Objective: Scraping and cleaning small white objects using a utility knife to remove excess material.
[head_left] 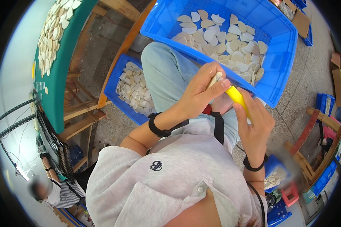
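My left hand [201, 90] pinches a small cream-coloured piece [215, 80] between thumb and fingers; most of it is hidden by them. In my right hand [255, 121] is a yellow-handled tool [236, 97], with fingers wrapped round its handle. The tool's front end meets the piece at my left thumb, and its blade or tip cannot be made out clearly. Both hands are in front of my body, over the near edge of a large blue crate [201, 55]. Inside that crate lie many flat, half-round cream pieces [236, 56].
A smaller blue crate [111, 90] of similar pieces stands at the left below a wooden frame [119, 56]. Farther left, a green-covered table [70, 56] carries a pile of pieces [53, 36]. Another person [60, 191] is at the lower left. A pink stool [290, 195] stands lower right.
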